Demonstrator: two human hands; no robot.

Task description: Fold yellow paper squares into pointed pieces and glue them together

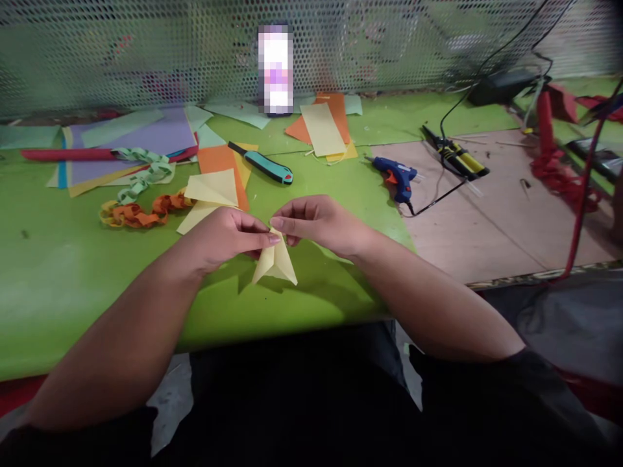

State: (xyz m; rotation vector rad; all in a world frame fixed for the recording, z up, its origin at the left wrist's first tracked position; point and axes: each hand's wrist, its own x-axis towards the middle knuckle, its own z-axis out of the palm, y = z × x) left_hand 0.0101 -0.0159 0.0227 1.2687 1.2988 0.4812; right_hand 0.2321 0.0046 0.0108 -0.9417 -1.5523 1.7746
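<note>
Between my two hands is a folded piece of pale yellow paper, its creased lower part flaring out just above the green table top. My left hand pinches it near the top, thumb in front. The fingers of my right hand close on its upper tip. Behind my left hand lie cream paper pieces partly over an orange sheet. Beyond my hands rests a teal and black utility knife.
Garlands of green paper and orange paper lie left, near purple sheets. A blue glue gun and yellow-black pliers are right, with cords around. A phone with blurred screen leans on the perforated metal panel.
</note>
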